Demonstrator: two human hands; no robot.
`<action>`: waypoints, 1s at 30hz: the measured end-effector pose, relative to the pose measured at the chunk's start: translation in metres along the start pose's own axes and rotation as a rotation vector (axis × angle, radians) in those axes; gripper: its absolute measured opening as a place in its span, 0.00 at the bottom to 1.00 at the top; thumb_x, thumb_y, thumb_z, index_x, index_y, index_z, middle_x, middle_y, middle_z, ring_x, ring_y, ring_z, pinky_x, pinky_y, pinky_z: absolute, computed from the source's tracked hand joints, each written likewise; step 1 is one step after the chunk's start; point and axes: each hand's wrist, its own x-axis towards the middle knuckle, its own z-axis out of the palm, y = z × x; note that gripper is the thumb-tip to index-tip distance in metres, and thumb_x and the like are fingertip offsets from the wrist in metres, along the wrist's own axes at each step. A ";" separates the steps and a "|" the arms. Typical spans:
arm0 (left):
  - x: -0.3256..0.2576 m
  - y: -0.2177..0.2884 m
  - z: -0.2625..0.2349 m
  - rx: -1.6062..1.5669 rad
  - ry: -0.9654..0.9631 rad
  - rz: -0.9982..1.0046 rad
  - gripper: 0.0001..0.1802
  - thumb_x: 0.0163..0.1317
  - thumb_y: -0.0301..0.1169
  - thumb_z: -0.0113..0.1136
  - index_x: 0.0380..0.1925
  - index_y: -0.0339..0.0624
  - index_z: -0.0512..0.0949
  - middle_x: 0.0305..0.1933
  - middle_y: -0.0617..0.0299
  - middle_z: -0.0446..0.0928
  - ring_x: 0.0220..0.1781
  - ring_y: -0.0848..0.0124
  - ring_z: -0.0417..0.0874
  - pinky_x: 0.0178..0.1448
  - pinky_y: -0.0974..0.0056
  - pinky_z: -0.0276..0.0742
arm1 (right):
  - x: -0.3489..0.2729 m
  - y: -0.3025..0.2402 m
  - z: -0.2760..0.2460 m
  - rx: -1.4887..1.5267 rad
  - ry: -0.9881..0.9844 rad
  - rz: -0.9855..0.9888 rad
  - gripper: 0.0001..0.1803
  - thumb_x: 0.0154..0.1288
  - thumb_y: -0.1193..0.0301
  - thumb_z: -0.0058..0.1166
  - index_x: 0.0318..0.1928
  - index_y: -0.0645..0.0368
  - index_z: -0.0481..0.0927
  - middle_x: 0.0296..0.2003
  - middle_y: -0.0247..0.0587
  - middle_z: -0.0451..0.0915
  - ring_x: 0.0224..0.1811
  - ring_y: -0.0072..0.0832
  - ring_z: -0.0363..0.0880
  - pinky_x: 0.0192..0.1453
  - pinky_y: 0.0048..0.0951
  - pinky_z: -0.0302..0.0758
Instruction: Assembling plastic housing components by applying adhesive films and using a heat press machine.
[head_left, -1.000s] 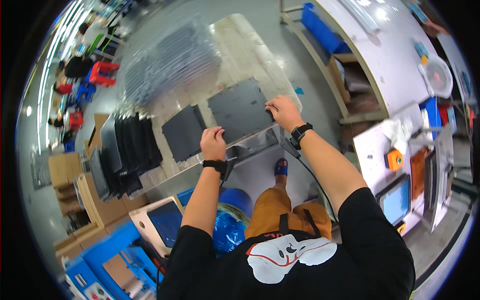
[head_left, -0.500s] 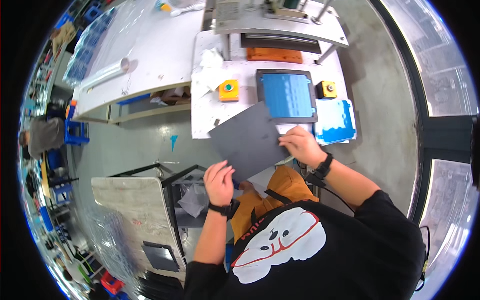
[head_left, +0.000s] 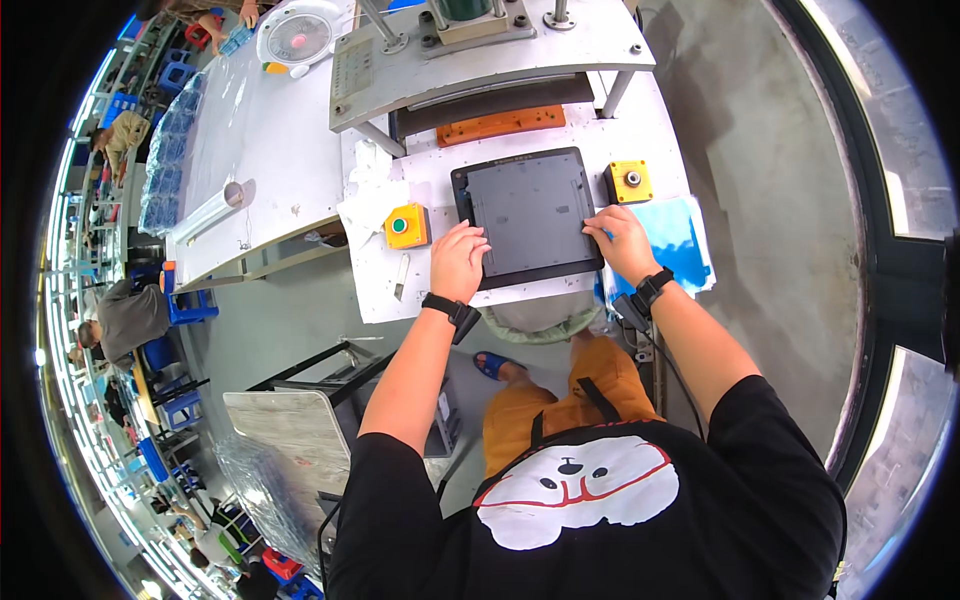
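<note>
One dark panel (head_left: pixel 530 212), two yellow button boxes (head_left: pixel 627 182).

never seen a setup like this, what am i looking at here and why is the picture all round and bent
The picture comes from a wide fisheye camera worn on a person's head, looking down, so straight edges bend near the rim. There is no robot: the two bare arms coming up from the lower edge are the person's own.

In front of them is a white work surface under a grey metal press frame. On it lies a flat dark grey rectangular panel. The left hand rests on the panel's lower left edge, and the right hand on its right edge; both press or steady it rather than lift it.

Beside the panel sit a yellow box with a green button and a yellow box with a grey button. A blue cloth lies at the right.
</note>
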 end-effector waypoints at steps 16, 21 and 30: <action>-0.009 -0.012 0.003 0.042 -0.091 -0.031 0.03 0.55 0.27 0.64 0.30 0.42 0.81 0.45 0.62 0.81 0.59 0.59 0.77 0.58 0.54 0.69 | 0.000 0.005 0.009 -0.005 -0.093 0.008 0.06 0.53 0.76 0.65 0.34 0.60 0.85 0.31 0.39 0.77 0.38 0.37 0.76 0.45 0.34 0.75; -0.006 -0.013 0.002 0.063 -0.094 -0.034 0.04 0.55 0.28 0.65 0.31 0.43 0.81 0.46 0.62 0.81 0.59 0.59 0.76 0.58 0.53 0.69 | 0.004 0.003 0.010 -0.040 -0.122 0.049 0.06 0.54 0.74 0.65 0.34 0.60 0.86 0.31 0.40 0.75 0.38 0.39 0.75 0.45 0.34 0.75; 0.008 0.006 -0.006 0.104 -0.277 -0.152 0.19 0.52 0.27 0.64 0.47 0.46 0.80 0.60 0.58 0.73 0.66 0.54 0.68 0.64 0.50 0.65 | 0.009 0.001 0.008 -0.087 -0.160 0.069 0.07 0.52 0.71 0.66 0.33 0.57 0.86 0.31 0.38 0.75 0.40 0.39 0.74 0.48 0.37 0.74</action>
